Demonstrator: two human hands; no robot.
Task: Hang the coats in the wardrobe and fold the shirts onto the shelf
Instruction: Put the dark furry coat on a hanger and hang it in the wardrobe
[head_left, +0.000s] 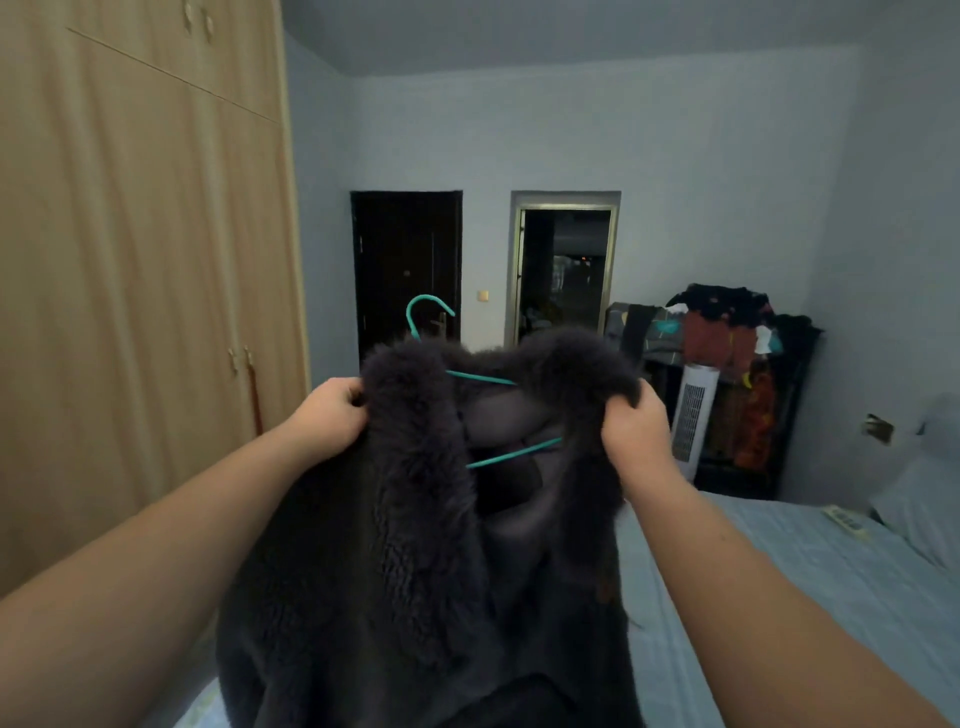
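We hold the dark fleece coat (415, 519) above the bed (779, 597), left hand (332, 415) and right hand (636, 431) each gripping a shoulder; soft, bulky, likely heavy on its teal hanger (431, 312).

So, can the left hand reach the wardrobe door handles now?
Probably not yet: the left hand grips the dark coat, and the wardrobe handles sit apart, further left.
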